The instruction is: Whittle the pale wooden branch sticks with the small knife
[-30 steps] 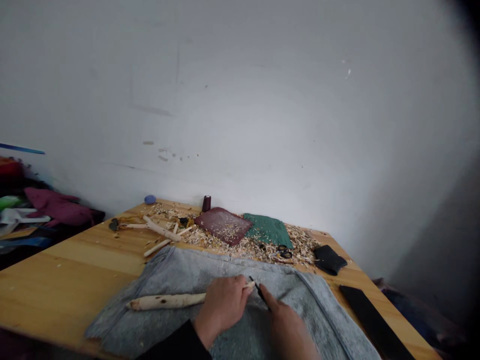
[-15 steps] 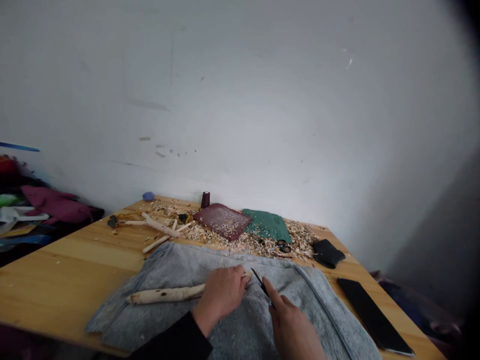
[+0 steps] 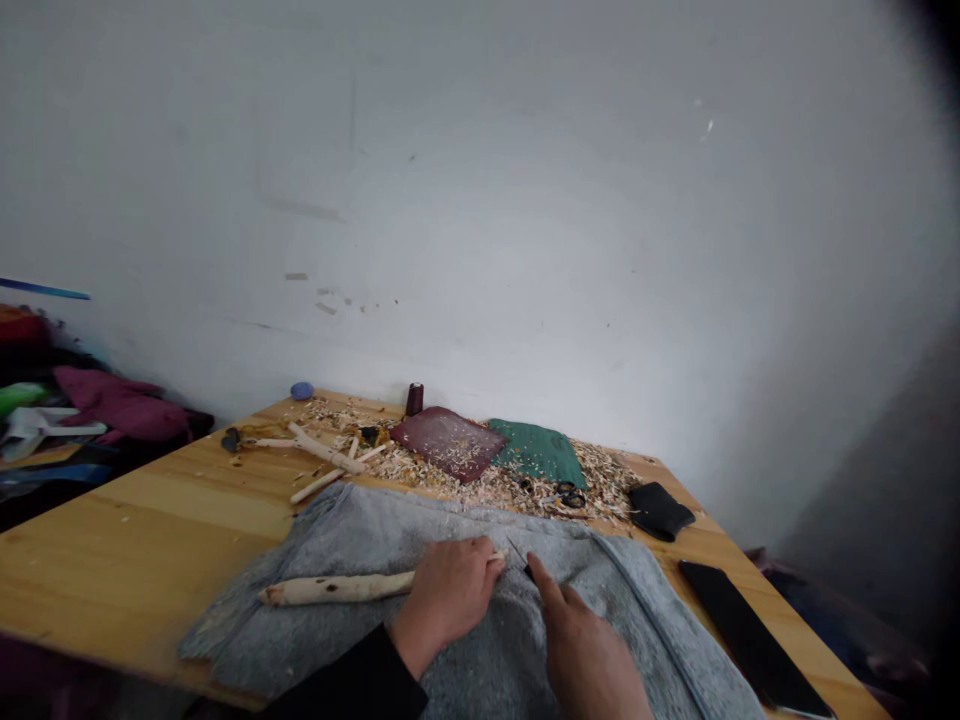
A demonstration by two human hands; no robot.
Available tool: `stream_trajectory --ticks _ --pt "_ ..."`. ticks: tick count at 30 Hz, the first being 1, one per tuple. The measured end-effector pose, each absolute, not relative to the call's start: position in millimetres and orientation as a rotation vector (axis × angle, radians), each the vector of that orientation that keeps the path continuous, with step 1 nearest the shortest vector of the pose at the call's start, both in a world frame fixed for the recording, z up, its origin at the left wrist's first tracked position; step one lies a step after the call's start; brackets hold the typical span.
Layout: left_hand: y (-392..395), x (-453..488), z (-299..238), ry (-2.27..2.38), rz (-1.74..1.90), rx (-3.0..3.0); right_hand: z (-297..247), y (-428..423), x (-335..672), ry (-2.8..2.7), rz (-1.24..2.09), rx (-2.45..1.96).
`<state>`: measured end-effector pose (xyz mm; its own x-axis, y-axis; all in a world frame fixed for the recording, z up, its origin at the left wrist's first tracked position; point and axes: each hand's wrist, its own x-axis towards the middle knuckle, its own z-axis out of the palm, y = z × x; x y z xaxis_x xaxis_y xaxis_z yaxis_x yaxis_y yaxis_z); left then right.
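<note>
My left hand (image 3: 455,590) is closed around a peeled wooden stick (image 3: 341,588), near its right end. The stick's pale length lies leftward over a grey cloth (image 3: 360,645), and its short tip pokes out past my fingers. In my right hand (image 3: 581,635) is a small knife (image 3: 519,552), with the index finger stretched along it towards the thin blade. The blade points up and left, close to the stick's tip; whether it touches the wood I cannot tell. Most of the knife's handle is hidden by my fingers.
Wood shavings (image 3: 600,483) cover the back of the table (image 3: 127,540), around a maroon cloth (image 3: 450,445), a green cloth (image 3: 536,452) and scissors (image 3: 570,496). Peeled branches (image 3: 322,452) lie back left. A thread spool (image 3: 415,399) stands by the wall. A black phone-like slab (image 3: 750,635) lies right.
The whole view has shifted slightly. The knife blade has turned a little beside the stick's tip, and both hands keep their grips.
</note>
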<state>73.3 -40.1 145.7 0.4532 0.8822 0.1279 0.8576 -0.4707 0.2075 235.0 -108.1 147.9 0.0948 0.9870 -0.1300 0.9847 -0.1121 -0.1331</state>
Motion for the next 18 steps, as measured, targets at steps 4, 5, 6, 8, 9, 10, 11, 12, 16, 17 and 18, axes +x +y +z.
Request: stream_trajectory --ticks 4,5,6,8,9,10,11,12,16,17,18 --pt "-39.8 74.3 148.5 1.570 0.302 2.557 141.7 -108.2 241.6 -2.037 0.311 -2.226" --pt "-39.6 74.6 149.1 1.578 0.295 2.550 140.1 -108.3 241.8 -2.038 0.296 -2.223" --pt "-39.4 74.8 149.6 1.581 0.289 2.546 138.8 -108.3 241.3 -2.039 0.278 -2.226" --pt "-39.1 75.0 149.7 1.577 0.284 2.543 137.0 -108.1 239.6 -2.049 0.260 -2.230" --pt "-38.9 75.0 149.4 1.576 0.285 2.540 136.5 -108.1 238.7 -2.057 0.265 -2.227" --pt "-38.7 74.9 148.9 1.577 0.287 2.538 136.4 -108.0 238.0 -2.061 0.272 -2.226" --pt "-38.5 74.7 148.4 1.577 0.289 2.537 136.6 -108.0 237.5 -2.063 0.277 -2.229" --pt "-38.3 74.6 147.8 1.573 0.292 2.541 137.1 -108.0 237.2 -2.061 0.276 -2.234" --pt "-38.2 74.8 146.3 1.562 0.315 2.571 142.8 -109.1 236.1 -2.078 0.266 -2.246" --pt "-38.3 74.9 146.3 1.565 0.319 2.573 145.3 -109.7 235.3 -2.092 0.270 -2.254" --pt "-38.5 75.0 146.4 1.567 0.317 2.571 148.2 -110.4 234.2 -2.103 0.273 -2.271"
